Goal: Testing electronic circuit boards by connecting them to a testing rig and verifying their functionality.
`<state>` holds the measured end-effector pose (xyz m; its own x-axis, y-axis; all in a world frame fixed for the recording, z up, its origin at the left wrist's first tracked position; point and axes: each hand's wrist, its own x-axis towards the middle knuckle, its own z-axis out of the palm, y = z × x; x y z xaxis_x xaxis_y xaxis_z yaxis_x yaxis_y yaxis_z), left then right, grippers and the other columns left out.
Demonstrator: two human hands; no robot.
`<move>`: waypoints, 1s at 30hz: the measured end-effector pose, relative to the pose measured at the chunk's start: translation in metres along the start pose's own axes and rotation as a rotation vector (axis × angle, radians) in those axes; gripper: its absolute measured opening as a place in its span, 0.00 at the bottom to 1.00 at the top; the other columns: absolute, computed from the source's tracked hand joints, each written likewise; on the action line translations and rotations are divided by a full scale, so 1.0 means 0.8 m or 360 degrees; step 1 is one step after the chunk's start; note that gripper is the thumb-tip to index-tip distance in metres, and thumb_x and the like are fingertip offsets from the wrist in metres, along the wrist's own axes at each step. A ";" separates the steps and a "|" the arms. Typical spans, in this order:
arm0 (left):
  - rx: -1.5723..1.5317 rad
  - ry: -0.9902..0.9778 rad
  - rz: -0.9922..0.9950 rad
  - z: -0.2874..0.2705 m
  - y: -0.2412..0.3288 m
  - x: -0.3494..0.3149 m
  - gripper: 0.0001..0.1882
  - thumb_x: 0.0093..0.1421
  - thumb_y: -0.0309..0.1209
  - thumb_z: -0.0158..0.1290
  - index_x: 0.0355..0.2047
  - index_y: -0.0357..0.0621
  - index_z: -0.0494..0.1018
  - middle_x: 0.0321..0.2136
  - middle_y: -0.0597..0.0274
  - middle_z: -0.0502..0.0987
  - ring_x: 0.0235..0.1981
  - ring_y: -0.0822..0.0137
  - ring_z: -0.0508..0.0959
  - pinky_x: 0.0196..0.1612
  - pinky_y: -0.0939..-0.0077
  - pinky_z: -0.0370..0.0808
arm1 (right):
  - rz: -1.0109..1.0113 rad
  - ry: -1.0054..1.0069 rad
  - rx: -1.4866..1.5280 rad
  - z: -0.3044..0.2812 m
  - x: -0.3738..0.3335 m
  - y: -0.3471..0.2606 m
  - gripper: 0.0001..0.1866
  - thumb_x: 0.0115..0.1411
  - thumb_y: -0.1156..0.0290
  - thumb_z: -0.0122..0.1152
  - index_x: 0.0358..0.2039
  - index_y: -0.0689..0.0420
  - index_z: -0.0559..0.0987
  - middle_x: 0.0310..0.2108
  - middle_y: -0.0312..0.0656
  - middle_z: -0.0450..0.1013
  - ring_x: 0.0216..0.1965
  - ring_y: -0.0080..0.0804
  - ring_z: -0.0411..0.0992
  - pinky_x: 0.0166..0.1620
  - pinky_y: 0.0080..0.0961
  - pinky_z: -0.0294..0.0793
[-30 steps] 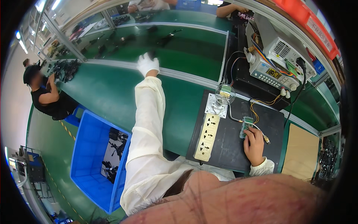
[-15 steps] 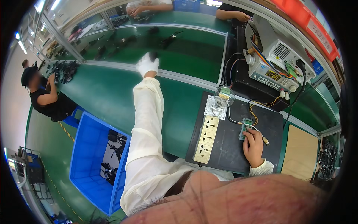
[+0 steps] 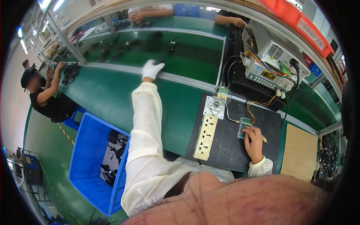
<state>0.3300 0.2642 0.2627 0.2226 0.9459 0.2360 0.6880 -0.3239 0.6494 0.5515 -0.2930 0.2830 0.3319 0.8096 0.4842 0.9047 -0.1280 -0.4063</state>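
Note:
My left hand [image 3: 152, 70], in a white glove, reaches far out over the metal rail at the edge of the green belt. Its thumb stands apart from the fingers, and a blurred dark piece [image 3: 161, 60] lies just past it. A black part with a thin cable [image 3: 171, 45] is farther off on the belt. My bare right hand [image 3: 254, 141] has its fingertips closed on a small green circuit board [image 3: 244, 126] on a black mat [image 3: 228, 150]. White and yellow wires run from the board; a pale connector [image 3: 264, 139] sticks out beside my fingers.
Left of the mat's middle lie a cream power strip [image 3: 206, 137] and a glass bulb [image 3: 222, 95] on a base. Stacked instruments [image 3: 270, 75] stand behind. A blue bin [image 3: 88, 157] with black parts stands at left. Co-workers sit beyond the belt and at far left.
My left hand has shifted slightly right, and its thumb has spread; the dark piece at its fingertips is now apart from them. My right hand stays on the board. The left co-worker's arm has risen.

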 end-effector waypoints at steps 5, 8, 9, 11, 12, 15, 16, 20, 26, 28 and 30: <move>-0.0978 -0.0399 0.0192 -0.025 -0.060 -0.010 0.20 0.64 0.45 0.59 0.42 0.39 0.80 0.36 0.55 0.81 0.42 0.60 0.80 0.52 0.63 0.75 | 0.0033 0.0052 0.0154 -0.001 0.002 -0.008 0.11 0.60 0.84 0.59 0.43 0.61 0.81 0.46 0.49 0.76 0.48 0.49 0.75 0.51 0.37 0.75; -0.1809 -0.0889 0.0047 -0.028 -0.031 -0.066 0.17 0.67 0.41 0.57 0.43 0.38 0.78 0.34 0.57 0.79 0.42 0.61 0.79 0.52 0.66 0.73 | 0.0026 0.0094 0.0136 -0.008 -0.001 -0.006 0.11 0.60 0.85 0.58 0.43 0.61 0.81 0.47 0.49 0.76 0.49 0.49 0.76 0.52 0.37 0.75; -0.2352 -0.1172 -0.0166 -0.025 -0.009 -0.095 0.15 0.68 0.39 0.55 0.44 0.38 0.76 0.33 0.59 0.78 0.42 0.62 0.78 0.52 0.70 0.71 | 0.0036 0.0113 0.0120 -0.009 -0.004 -0.005 0.11 0.61 0.85 0.57 0.43 0.61 0.81 0.47 0.49 0.76 0.49 0.49 0.76 0.52 0.37 0.75; -0.2141 -0.1249 0.0080 -0.051 0.026 -0.156 0.21 0.67 0.41 0.57 0.51 0.36 0.72 0.36 0.56 0.77 0.43 0.60 0.78 0.57 0.64 0.71 | 0.0010 0.0126 0.0190 -0.024 -0.012 -0.019 0.12 0.61 0.85 0.58 0.44 0.61 0.80 0.49 0.50 0.76 0.50 0.49 0.76 0.53 0.36 0.75; -0.1929 -0.1317 0.0311 -0.064 0.046 -0.185 0.29 0.66 0.43 0.59 0.58 0.35 0.67 0.38 0.54 0.77 0.43 0.58 0.77 0.62 0.58 0.70 | -0.0013 0.0130 0.0254 -0.032 -0.017 -0.030 0.13 0.60 0.84 0.59 0.45 0.61 0.80 0.50 0.50 0.76 0.50 0.48 0.76 0.54 0.36 0.75; -0.1825 -0.1494 0.0492 -0.117 0.109 -0.285 0.38 0.65 0.44 0.60 0.66 0.35 0.59 0.41 0.54 0.76 0.43 0.60 0.76 0.60 0.56 0.70 | -0.0025 0.0119 0.0486 -0.034 -0.028 -0.066 0.16 0.60 0.83 0.61 0.49 0.61 0.79 0.52 0.51 0.76 0.52 0.49 0.76 0.55 0.37 0.74; -0.1909 -0.1628 0.0494 -0.126 0.118 -0.313 0.40 0.65 0.46 0.61 0.68 0.37 0.57 0.43 0.52 0.76 0.43 0.60 0.76 0.59 0.55 0.70 | 0.0000 0.0119 0.0626 -0.032 -0.032 -0.084 0.19 0.59 0.82 0.62 0.52 0.60 0.79 0.53 0.52 0.75 0.53 0.50 0.75 0.56 0.37 0.74; -0.1817 -0.2063 0.0597 -0.162 0.160 -0.386 0.41 0.66 0.49 0.60 0.72 0.45 0.55 0.53 0.45 0.73 0.45 0.60 0.76 0.57 0.54 0.70 | 0.0138 0.0256 0.1300 0.004 -0.030 -0.142 0.28 0.58 0.80 0.67 0.60 0.61 0.75 0.59 0.53 0.73 0.58 0.46 0.74 0.60 0.37 0.72; -0.2089 -0.2697 0.0820 -0.176 0.203 -0.428 0.37 0.69 0.49 0.57 0.70 0.47 0.57 0.48 0.45 0.75 0.44 0.55 0.77 0.53 0.56 0.72 | 0.0371 -0.0370 0.1998 0.044 -0.075 -0.142 0.25 0.65 0.78 0.61 0.62 0.64 0.73 0.49 0.49 0.78 0.51 0.37 0.76 0.56 0.34 0.73; -0.2241 -0.2559 0.0722 -0.163 0.202 -0.428 0.36 0.70 0.49 0.55 0.70 0.47 0.58 0.46 0.46 0.76 0.44 0.56 0.77 0.52 0.56 0.72 | 0.0442 -0.1208 0.2103 0.029 -0.088 -0.115 0.19 0.70 0.76 0.56 0.60 0.66 0.73 0.40 0.45 0.80 0.45 0.33 0.77 0.52 0.32 0.74; -0.2523 -0.2246 0.0517 -0.145 0.196 -0.423 0.33 0.72 0.48 0.53 0.70 0.46 0.59 0.44 0.48 0.77 0.43 0.56 0.78 0.51 0.56 0.74 | 0.0641 -0.1040 0.2090 0.018 -0.094 -0.102 0.14 0.72 0.73 0.53 0.55 0.65 0.74 0.35 0.42 0.78 0.41 0.31 0.76 0.49 0.31 0.74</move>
<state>0.2824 -0.1084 0.3682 0.9306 0.0041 0.3660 -0.3111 0.5355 0.7851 0.4488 -0.3355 0.2686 -0.0007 0.9952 -0.0979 -0.2025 -0.0960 -0.9746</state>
